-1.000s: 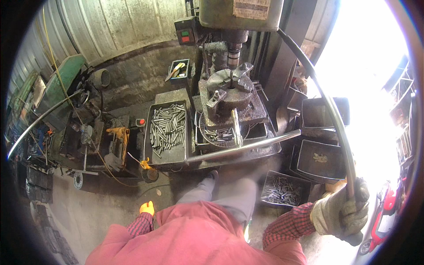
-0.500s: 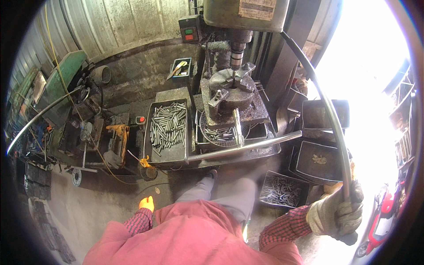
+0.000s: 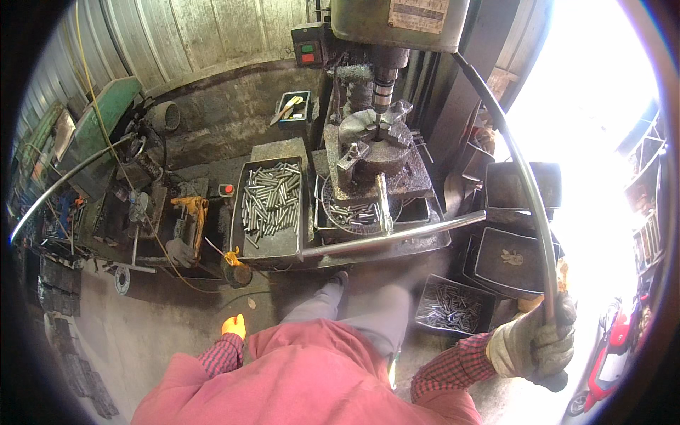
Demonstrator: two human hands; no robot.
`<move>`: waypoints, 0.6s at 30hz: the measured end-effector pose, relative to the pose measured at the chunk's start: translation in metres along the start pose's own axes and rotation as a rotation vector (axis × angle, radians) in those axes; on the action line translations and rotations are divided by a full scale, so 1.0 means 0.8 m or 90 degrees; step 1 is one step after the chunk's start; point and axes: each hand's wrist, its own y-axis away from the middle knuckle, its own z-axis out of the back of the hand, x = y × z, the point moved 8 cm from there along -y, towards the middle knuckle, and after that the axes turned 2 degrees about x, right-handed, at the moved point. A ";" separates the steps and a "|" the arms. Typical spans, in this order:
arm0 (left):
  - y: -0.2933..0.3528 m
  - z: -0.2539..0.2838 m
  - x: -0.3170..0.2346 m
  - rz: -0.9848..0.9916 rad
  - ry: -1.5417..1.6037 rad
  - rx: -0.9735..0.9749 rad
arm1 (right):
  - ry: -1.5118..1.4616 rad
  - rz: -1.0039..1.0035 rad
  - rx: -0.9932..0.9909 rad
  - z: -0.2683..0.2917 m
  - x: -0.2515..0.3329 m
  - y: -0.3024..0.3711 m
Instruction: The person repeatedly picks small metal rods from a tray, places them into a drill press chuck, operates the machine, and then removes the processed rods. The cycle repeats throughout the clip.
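My right hand (image 3: pixel 535 345), in a grey-white work glove, is closed around the lower end of a long curved metal lever (image 3: pixel 528 184). That lever runs up to the head of a drill press (image 3: pixel 397 21). Below the head, the drill chuck (image 3: pixel 383 91) holds a bit above a round three-jaw chuck (image 3: pixel 375 138) on the machine table. Whether a workpiece sits between the jaws, I cannot make out. My left hand (image 3: pixel 234 326), in an orange glove, hangs low beside my body, apart from the bench; its fingers are too hidden to read.
A tray of short metal rods (image 3: pixel 273 202) stands left of the press. More pieces fill a floor bin (image 3: pixel 455 306) at the right, near dark stacked bins (image 3: pixel 513 258). A bare metal bar (image 3: pixel 397 235) crosses the bench front. A switch box (image 3: pixel 308 46) is behind.
My right hand and the lever's lower end have shifted slightly left. The left hand stays beside my body, and the view has moved a little.
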 end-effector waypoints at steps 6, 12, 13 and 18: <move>-0.007 -0.014 0.001 -0.011 -0.006 0.001 | -0.008 -0.013 0.007 0.002 0.003 -0.009; -0.013 -0.023 0.002 -0.038 0.007 0.002 | -0.025 -0.028 0.023 0.009 0.012 -0.038; -0.013 -0.024 0.004 -0.034 0.016 -0.001 | -0.030 -0.031 0.026 0.010 0.013 -0.042; -0.013 -0.028 0.016 0.006 0.018 0.004 | -0.039 -0.039 0.038 0.013 0.017 -0.053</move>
